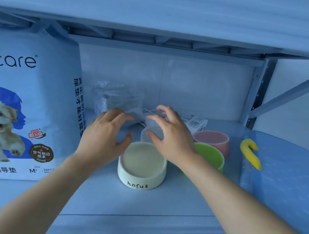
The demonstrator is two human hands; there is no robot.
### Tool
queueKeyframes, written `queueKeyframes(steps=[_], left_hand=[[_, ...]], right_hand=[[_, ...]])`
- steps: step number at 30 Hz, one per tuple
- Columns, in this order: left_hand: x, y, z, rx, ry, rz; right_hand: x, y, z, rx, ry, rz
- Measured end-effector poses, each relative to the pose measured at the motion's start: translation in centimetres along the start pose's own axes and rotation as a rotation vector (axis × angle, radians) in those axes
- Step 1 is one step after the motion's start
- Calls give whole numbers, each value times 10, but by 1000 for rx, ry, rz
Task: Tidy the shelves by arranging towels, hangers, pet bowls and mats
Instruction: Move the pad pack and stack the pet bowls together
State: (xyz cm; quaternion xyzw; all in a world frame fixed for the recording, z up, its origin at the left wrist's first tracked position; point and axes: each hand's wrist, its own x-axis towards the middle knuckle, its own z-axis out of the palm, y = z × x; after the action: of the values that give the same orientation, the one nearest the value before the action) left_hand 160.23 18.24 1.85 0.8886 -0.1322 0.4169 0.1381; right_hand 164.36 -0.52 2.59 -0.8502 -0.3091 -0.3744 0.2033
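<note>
On the shelf [134, 207], a cream bowl [143, 161] reads "Enjoy".

Pale shelf [133, 215] with pet supplies

A tall pet-pad bag [18, 104] stands at the left. A cream bowl [142, 168] sits near the middle, with a pale bowl [154, 130] just behind it. To their right are a green bowl [209, 154] and, farther back, a pink bowl [212, 137]. A clear plastic packet [118, 98] and a white printed packet [195, 121] lie at the far side. A blue dotted bundle [286, 179] fills the right end.
</note>
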Motion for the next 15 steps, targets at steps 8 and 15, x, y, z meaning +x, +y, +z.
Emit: queueKeyframes(steps=[8, 15], left_hand=[[67, -29, 28, -11, -56, -126], [105, -45, 57, 13, -18, -185]], right_hand=[[56, 20, 31, -58, -28, -7], [85, 53, 54, -108, -106, 32]])
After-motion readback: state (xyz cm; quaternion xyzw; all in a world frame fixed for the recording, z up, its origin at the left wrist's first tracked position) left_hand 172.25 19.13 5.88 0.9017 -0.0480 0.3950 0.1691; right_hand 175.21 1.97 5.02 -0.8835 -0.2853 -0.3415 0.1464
